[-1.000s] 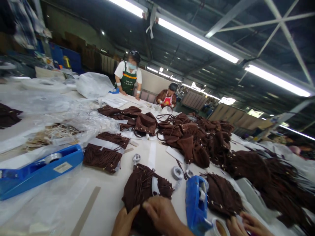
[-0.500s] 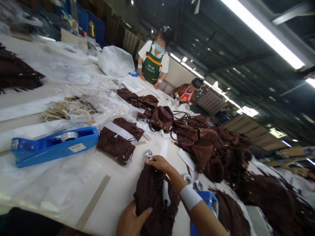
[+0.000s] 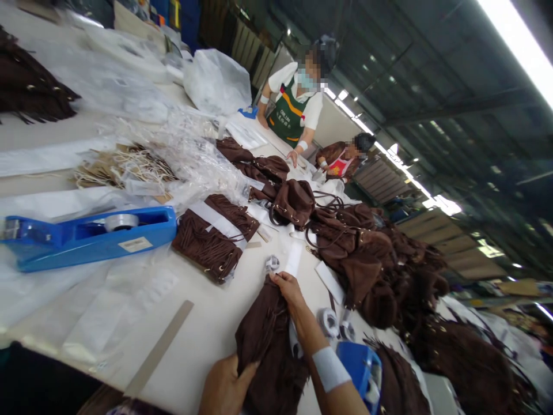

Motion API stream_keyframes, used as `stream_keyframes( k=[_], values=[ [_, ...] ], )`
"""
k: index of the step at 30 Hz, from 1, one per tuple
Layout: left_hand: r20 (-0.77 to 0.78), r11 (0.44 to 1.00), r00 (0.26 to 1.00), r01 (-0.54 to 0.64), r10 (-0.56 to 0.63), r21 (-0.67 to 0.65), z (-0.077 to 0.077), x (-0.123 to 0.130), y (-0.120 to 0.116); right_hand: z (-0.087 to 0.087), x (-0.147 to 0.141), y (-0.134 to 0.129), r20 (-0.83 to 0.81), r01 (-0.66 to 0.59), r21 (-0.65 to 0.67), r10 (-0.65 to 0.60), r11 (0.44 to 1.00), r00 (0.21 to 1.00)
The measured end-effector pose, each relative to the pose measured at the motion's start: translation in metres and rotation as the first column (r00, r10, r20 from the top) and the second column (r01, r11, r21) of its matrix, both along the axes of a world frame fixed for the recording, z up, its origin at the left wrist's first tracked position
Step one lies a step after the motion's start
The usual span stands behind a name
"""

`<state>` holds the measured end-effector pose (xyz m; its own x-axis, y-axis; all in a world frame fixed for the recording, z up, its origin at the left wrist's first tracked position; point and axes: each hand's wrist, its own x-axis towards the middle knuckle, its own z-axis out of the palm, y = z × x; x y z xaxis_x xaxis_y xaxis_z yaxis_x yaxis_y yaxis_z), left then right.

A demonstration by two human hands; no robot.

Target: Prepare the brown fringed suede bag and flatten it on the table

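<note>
Currently, your left hand (image 3: pixel 228 383) grips the bag (image 3: pixel 268 351) near its lower side.
Your right hand (image 3: pixel 288 291) pinches its top edge.

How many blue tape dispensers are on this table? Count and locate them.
2 for certain: one left of the banded fringed bag, one beside the right forearm. A small blue thing near the green apron is unclear; others may be hidden.

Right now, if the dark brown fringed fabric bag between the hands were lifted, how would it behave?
The dark brown fringed fabric bag would probably sag, being soft enough to crease between the left hand and right hand. Its loose strands would likely swing. Rolling seems unlikely, given its long, flattish shape.
</note>
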<state>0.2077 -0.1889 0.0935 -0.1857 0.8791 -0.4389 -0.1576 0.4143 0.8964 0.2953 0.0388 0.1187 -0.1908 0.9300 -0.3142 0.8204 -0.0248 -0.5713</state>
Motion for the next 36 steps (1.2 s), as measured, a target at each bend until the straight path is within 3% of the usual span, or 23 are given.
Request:
stream_keyframes(
  k=[7, 11, 14, 17, 21, 24, 28, 34, 36],
  values=[
    [0.002, 0.999, 1.0, 0.006, -0.006, -0.032, -0.003, 0.01, 0.0, -0.013, -0.023, -0.012, 0.295, 0.015, 0.258, -0.093, 0.966, 0.951],
    [-0.052, 0.998, 0.998, 0.025, -0.028, -0.056, -0.005, 0.011, 0.002, -0.026, -0.038, -0.03, 0.317, 0.006, 0.394, -0.142, 0.919, 0.938],
    [-0.117, 0.993, 0.987, 0.109, -0.114, -0.054, -0.005, 0.001, 0.001, -0.035, -0.037, -0.039, 0.295, 0.003, 0.459, -0.155, 0.889, 0.943],
    [-0.26, 0.993, 0.958, 0.116, -0.117, -0.016, -0.005, -0.018, -0.006, -0.039, -0.032, -0.038, 0.282, 0.012, 0.467, -0.161, 0.884, 0.946],
    [-0.437, 0.995, 0.898, -0.006, 0.049, 0.098, -0.01, -0.034, -0.009, -0.039, -0.03, -0.033, 0.289, 0.026, 0.448, -0.172, 0.894, 0.942],
    [-0.595, 0.982, 0.802, 0.063, 0.058, 0.18, -0.017, -0.033, -0.001, -0.037, -0.031, -0.032, 0.297, 0.029, 0.439, -0.175, 0.898, 0.939],
    [-0.702, 0.974, 0.712, 0.149, 0.015, 0.172, -0.028, -0.028, 0.013, -0.034, -0.031, -0.033, 0.295, 0.033, 0.437, -0.178, 0.899, 0.939],
    [-0.654, 0.964, 0.756, 0.177, -0.003, 0.2, -0.031, -0.036, 0.013, -0.034, -0.029, -0.031, 0.278, 0.038, 0.432, -0.174, 0.901, 0.945],
    [-0.591, 0.971, 0.807, 0.144, -0.004, 0.19, -0.028, -0.04, 0.013, -0.035, -0.028, -0.031, 0.272, 0.046, 0.431, -0.178, 0.901, 0.946]
  ],
)
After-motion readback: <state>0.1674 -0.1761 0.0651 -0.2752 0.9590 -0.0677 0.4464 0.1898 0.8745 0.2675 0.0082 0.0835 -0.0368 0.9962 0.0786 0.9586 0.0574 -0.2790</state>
